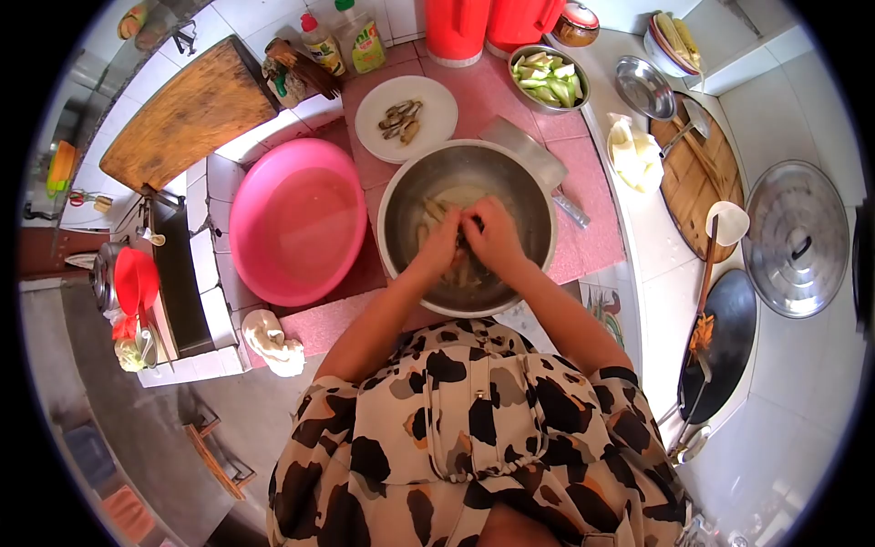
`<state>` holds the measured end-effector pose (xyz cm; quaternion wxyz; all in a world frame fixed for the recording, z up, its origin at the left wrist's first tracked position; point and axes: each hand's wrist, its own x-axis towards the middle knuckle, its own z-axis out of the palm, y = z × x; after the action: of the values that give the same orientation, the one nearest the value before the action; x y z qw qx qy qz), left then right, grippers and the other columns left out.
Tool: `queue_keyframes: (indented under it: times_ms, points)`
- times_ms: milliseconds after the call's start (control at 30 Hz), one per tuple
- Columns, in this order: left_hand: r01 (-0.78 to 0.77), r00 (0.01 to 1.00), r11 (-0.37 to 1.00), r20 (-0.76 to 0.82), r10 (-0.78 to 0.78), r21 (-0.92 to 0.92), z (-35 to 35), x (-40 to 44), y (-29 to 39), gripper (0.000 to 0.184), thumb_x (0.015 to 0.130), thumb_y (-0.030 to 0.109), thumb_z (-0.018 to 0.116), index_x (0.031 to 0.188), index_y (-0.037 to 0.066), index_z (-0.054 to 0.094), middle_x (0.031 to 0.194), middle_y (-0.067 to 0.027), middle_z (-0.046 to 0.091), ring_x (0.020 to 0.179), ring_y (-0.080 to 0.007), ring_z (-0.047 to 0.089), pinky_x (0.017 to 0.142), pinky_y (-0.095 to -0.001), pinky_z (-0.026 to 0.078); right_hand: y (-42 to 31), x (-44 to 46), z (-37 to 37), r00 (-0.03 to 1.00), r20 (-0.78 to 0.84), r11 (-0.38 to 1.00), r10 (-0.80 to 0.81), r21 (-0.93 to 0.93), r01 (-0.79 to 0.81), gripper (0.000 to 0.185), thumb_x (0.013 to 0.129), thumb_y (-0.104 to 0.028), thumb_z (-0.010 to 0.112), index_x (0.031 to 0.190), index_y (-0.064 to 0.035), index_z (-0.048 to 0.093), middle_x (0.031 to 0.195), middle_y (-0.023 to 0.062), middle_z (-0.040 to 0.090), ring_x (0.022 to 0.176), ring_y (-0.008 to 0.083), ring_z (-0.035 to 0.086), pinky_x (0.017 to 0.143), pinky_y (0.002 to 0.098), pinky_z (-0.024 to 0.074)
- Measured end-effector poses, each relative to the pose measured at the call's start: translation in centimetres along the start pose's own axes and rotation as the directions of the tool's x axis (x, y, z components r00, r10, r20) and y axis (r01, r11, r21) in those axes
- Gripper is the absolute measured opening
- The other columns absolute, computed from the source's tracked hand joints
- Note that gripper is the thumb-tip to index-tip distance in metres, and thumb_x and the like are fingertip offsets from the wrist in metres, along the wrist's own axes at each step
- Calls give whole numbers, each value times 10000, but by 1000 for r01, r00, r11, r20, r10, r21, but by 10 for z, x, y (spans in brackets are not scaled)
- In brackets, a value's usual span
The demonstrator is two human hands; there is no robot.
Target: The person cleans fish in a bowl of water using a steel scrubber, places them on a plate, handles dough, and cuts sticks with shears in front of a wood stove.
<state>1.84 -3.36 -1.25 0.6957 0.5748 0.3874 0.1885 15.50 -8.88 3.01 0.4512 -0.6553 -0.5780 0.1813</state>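
Metal basin (531,214): in the middle of the pink tiled table (597,196), just in front of the person; shallow cloudy liquid inside.
Pale pieces (434,210): slender, lying in the metal basin around and below the hands, more of them showing on the left side.
Left hand (441,239): inside the basin's rim, fingers narrow and bent inward, fingertips meeting those of the other hand.
Right hand (492,232): bent over from the right, fingers close together; I cannot tell whether either hand grips a piece, since the fingers hide what is between them.
White plate (372,114): beyond the basin to the left, with a small heap of grey-brown pieces (401,118) in its middle.
Pink tub (244,219): left of the basin, holding liquid.
Cleaver (538,157): at the basin's far right edge, its handle pointing right and near.
Green vegetable pieces (551,77): cut up in a metal bowl at the far right of the table.
Red flasks (456,32): two, side by side at the far edge.
Black wok (734,319): well to the right, with orange shreds (702,333) at its left side.
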Motion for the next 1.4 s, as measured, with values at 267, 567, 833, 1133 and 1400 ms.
queue_keyframes:
  times_ms: [267, 567, 833, 1133, 1400]
  points:
    - [376, 926, 797, 157, -344, -472, -6, -3, 39, 318, 1004, 362, 478, 1138, 89, 573, 763, 19, 550, 653, -99, 492, 606, -231, 384, 32, 19, -32, 983, -61, 948, 172, -260, -182, 192, 832, -144, 646, 997, -63, 590, 996, 164, 572, 921, 359, 592, 749, 449, 497]
    - [213, 974, 965, -42, -222, -151, -24, -1, 55, 283, 971, 208, 567, 1212, 61, 545, 1039, -39, 625, 792, -132, 611, 780, -281, 519, 56, -2, -14, 963, -32, 942, 269, -200, -270, 251, 790, -78, 626, 1033, -37, 576, 1023, 189, 550, 893, 384, 583, 761, 441, 505]
    - [144, 973, 805, -64, -220, -576, 5, 9, 9, 267, 1011, 175, 474, 1206, 4, 535, 1098, -92, 621, 958, -166, 631, 792, -288, 548, -2, 5, 11, 993, -106, 998, -59, -41, 55, 167, 816, -99, 647, 971, -44, 618, 973, 183, 562, 869, 377, 569, 776, 439, 467]
    - [149, 975, 863, -73, -209, -483, 8, 6, 5, 300, 996, 103, 485, 1274, -5, 522, 1127, -77, 618, 949, -158, 634, 823, -276, 550, -4, 19, -23, 983, -100, 986, -154, -73, 147, 119, 820, -97, 646, 923, -41, 620, 906, 162, 571, 848, 358, 581, 735, 409, 486]
    - [173, 970, 866, -73, -233, -469, -3, 5, 17, 386, 926, -8, 555, 1311, 3, 526, 1114, -66, 624, 952, -150, 631, 842, -260, 536, 34, 23, -32, 979, -167, 976, 120, -158, -147, 174, 810, -97, 647, 980, -65, 629, 1008, 146, 562, 923, 335, 581, 790, 425, 496]
